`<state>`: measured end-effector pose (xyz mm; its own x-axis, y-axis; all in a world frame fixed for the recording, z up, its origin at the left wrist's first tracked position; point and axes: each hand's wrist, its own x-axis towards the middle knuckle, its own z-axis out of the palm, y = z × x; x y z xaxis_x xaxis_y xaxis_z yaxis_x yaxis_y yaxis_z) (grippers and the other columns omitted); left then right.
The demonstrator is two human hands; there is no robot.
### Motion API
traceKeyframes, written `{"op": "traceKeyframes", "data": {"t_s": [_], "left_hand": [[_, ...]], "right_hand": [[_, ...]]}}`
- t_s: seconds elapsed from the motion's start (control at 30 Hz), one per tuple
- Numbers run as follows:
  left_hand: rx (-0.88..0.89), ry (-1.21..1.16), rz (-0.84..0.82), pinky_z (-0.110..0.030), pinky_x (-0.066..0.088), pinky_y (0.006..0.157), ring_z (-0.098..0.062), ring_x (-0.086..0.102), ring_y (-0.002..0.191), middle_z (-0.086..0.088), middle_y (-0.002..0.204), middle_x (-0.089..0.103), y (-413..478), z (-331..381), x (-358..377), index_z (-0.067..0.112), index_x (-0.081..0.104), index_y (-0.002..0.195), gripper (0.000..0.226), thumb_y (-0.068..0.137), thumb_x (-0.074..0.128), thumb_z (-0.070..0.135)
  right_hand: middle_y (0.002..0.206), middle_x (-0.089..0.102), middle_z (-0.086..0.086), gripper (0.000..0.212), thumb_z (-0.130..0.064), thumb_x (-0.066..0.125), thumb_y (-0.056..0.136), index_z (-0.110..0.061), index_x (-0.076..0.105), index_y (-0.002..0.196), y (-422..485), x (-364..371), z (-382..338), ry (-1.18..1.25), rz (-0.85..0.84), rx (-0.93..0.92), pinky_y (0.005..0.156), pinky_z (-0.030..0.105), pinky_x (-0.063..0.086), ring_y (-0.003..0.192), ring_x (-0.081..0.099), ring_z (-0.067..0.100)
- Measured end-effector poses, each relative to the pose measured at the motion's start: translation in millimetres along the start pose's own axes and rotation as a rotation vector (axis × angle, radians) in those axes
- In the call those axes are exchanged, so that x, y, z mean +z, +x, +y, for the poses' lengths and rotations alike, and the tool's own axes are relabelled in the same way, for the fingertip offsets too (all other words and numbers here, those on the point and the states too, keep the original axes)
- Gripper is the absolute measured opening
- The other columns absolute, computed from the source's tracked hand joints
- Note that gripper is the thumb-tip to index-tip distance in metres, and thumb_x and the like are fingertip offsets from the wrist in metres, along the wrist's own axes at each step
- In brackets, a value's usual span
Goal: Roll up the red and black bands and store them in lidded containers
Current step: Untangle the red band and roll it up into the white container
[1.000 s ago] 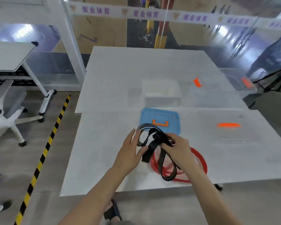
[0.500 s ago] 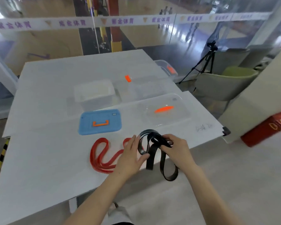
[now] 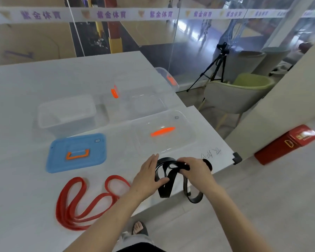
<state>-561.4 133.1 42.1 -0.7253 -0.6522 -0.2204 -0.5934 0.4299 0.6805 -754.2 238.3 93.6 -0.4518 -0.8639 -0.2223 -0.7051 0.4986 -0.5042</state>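
Both hands hold the black band (image 3: 168,185) above the table's front right edge. My right hand (image 3: 195,170) pinches its coiled upper part, and two loops hang down past the edge. My left hand (image 3: 146,176) lies against the coil's left side, fingers mostly straight and thumb under the band. The red band (image 3: 80,200) lies loose in loops on the white table (image 3: 16,206), left of my hands. A blue lid (image 3: 76,152) with an orange handle lies flat behind it. A clear lid (image 3: 164,133) with an orange handle lies behind my hands.
Two open clear containers stand further back: one (image 3: 65,113) behind the blue lid, another (image 3: 135,99) with an orange latch to its right. A third clear box (image 3: 168,79) sits at the far right edge. Off the table are a green chair (image 3: 238,93), a tripod (image 3: 213,68) and a red box (image 3: 287,144).
The view has swung right and moved closer. The red band now lies left of my hands instead of under them. My hands keep hold of the black band.
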Motion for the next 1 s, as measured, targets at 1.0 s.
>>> {"op": "traceKeyframes", "data": {"t_s": [1.0], "left_hand": [[-0.484,0.290,-0.155,-0.055,0.010,0.130,-0.029,-0.012,0.162,-0.007,0.175,-0.011,146,43,148,0.034,-0.001,0.165,0.100,0.092,0.060,0.064]], "right_hand": [[0.126,0.064,0.004,0.041,-0.037,0.062,0.099,-0.023,0.058,0.137,217,12,186,-0.528,-0.508,-0.478,0.091,0.041,0.052,0.123,0.059,0.028]]}}
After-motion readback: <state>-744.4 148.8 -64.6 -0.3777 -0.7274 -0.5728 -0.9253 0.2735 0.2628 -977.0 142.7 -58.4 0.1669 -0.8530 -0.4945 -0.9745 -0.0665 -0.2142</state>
